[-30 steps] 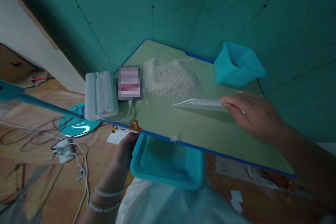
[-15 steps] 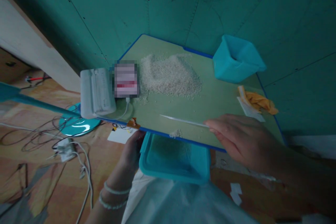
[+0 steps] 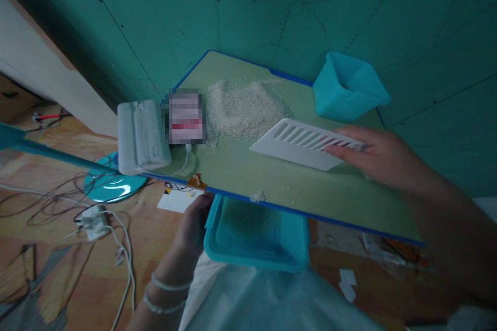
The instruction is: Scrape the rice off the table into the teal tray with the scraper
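Note:
My right hand (image 3: 373, 152) is closed on a white slotted scraper (image 3: 303, 155), a flat plate with slanted slots, held over the table just in front of the heap of white granules (image 3: 248, 114). My left hand (image 3: 194, 220) grips the left side of a turquoise container (image 3: 256, 258); its fingers are partly hidden. That container sits at my lap, under the table's front edge, with some fine material inside. A small clump of granules (image 3: 259, 196) lies by the edge above it.
The table (image 3: 233, 168) also bears a turquoise bin (image 3: 349, 90), a white device (image 3: 143, 137) and a pixelated item (image 3: 187, 116) with a cable. A green wall (image 3: 256, 5) stands behind. Cables, a power strip (image 3: 93, 221) and a turquoise round base (image 3: 114, 181) lie on the floor at left.
My right hand has lifted the scraper back from near the front edge toward the heap, turning its slotted face into view. The forearm now covers the orange cloth. My left hand and the container hold still.

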Demonstrator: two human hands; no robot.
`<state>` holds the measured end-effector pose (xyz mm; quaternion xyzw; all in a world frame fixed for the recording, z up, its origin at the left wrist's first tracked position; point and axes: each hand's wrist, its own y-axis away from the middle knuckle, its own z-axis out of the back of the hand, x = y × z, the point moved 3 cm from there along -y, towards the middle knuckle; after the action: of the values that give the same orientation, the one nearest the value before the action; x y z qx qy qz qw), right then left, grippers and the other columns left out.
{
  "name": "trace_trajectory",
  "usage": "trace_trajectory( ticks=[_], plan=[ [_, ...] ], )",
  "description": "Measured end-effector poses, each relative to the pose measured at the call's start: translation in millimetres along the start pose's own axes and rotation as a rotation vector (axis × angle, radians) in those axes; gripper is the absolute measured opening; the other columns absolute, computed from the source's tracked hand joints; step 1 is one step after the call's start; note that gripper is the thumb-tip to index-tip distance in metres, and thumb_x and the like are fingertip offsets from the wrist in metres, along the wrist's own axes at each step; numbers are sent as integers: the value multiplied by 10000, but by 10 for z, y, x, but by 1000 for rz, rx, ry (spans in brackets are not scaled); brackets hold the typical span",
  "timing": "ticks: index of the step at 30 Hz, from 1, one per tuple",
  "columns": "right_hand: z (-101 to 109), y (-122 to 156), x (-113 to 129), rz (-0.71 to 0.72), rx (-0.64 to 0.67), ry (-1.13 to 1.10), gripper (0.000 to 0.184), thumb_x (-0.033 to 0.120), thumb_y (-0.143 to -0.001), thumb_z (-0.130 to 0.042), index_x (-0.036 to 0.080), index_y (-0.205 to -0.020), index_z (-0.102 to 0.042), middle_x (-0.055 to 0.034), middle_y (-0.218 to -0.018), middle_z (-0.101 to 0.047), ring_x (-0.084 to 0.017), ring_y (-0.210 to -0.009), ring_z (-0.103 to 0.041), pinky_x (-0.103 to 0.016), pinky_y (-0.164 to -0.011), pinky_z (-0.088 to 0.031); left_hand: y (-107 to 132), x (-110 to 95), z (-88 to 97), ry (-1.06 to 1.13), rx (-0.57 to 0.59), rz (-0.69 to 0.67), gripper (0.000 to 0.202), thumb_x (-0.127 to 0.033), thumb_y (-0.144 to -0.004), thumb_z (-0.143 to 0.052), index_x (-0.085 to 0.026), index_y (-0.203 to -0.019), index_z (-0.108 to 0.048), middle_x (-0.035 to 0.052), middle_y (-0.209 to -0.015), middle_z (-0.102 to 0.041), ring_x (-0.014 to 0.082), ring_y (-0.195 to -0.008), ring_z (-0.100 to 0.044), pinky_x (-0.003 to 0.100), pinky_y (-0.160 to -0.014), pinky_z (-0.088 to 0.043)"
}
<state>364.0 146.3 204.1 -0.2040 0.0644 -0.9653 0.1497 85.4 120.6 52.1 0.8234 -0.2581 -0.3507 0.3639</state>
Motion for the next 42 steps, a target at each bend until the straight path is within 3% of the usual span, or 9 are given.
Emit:
trace_trajectory(
  ticks=[5,10,13,21,29,37,42],
  plan=[
    [6,-91,-204,-48,-25,-16,222,308,-824,-548,179,-967,-658,-42,-883,-707,-211,-739,-656,-322,-607,-522,5,14,66,-129,9,-69,62,-162,-555,-555,-183,-497,-563,-10,-333,-528,147,-271,-461,242,-309,-393],
    [-147,141,102,130,1,138,186,245,-869,-478,209,-974,-626,-29,-891,-703,-190,-778,-661,-283,-650,-515,-13,57,222,-144,52,-55,20,-180,-583,-631,-189,-601,-635,-12,-355,-553,155,-307,-507,233,-330,-431],
    [-207,297,308,229,-2,184,183,204,-882,-450,188,-987,-598,-41,-849,-696,-176,-752,-657,-264,-640,-503,-14,99,263,-160,93,-49,173,-168,-571,-663,-200,-740,-676,-5,-433,-619,188,-400,-591,243,-380,-472],
    [-287,488,667,300,58,127,211,109,-867,-431,178,-974,-599,-46,-851,-688,-152,-754,-642,-268,-682,-502,99,177,86,-212,283,-29,243,-212,-617,-653,-153,-849,-697,26,-569,-695,209,-548,-657,283,-535,-535],
    [-255,539,870,374,117,76,282,117,-894,-350,161,-909,-628,-59,-787,-689,-144,-689,-634,-270,-646,-515,152,173,84,-173,234,-50,129,-197,-571,-702,-167,-695,-722,10,-575,-717,171,-497,-643,216,-447,-497],
    [-282,550,875,347,125,48,276,117,-896,-336,165,-932,-605,-48,-792,-685,-146,-702,-637,-274,-657,-509,172,173,54,-212,255,-50,165,-209,-556,-703,-168,-713,-727,10,-562,-712,223,-599,-676,260,-491,-524],
    [-227,542,853,338,121,43,236,132,-897,-355,185,-954,-579,-23,-821,-691,-143,-725,-640,-267,-651,-498,176,126,39,-221,247,-50,209,-220,-569,-684,-154,-762,-730,48,-615,-727,276,-715,-685,323,-622,-551]
  ],
)
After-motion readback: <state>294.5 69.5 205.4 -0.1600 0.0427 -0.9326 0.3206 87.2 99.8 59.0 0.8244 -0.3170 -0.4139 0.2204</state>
